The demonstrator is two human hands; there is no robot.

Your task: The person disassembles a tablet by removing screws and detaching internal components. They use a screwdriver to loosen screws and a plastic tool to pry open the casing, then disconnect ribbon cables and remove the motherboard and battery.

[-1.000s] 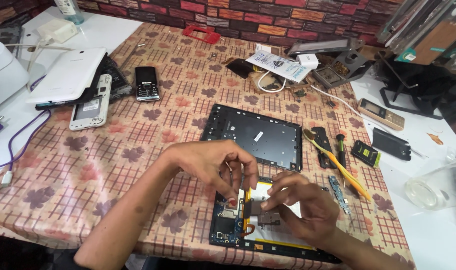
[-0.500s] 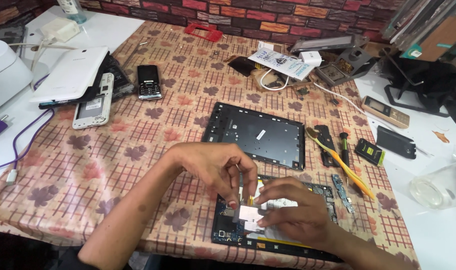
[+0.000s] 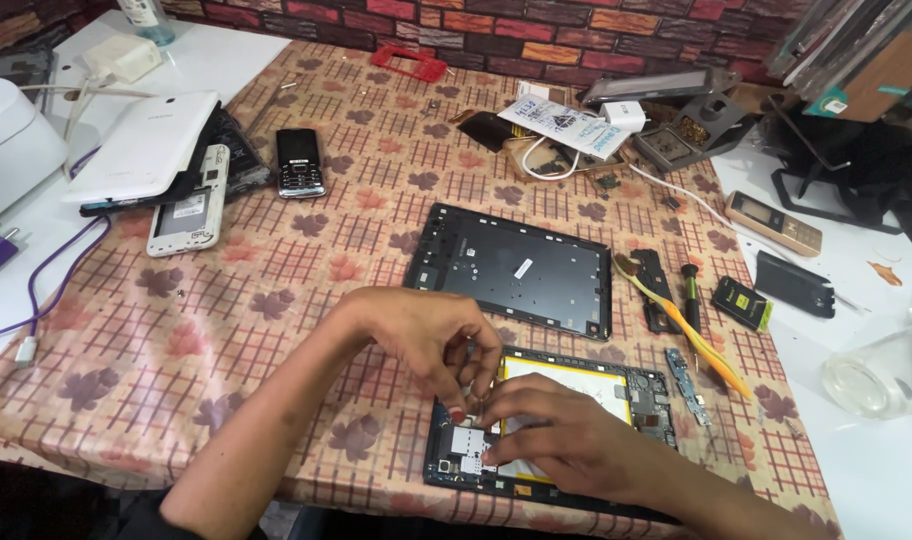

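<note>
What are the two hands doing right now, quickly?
Left hand: fingers pinched together over the opened tablet; what they grip cannot be told.
Right hand: resting flat on the tablet, holding nothing visible.

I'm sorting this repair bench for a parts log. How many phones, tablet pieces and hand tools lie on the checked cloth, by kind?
Tablet pieces: 2, the opened tablet under both hands and the dark back cover.
Phones: 2, the black keypad phone and the white phone shell.
Hand tools: 2, the yellow tweezers and the small screwdriver.
Total: 6.
</note>
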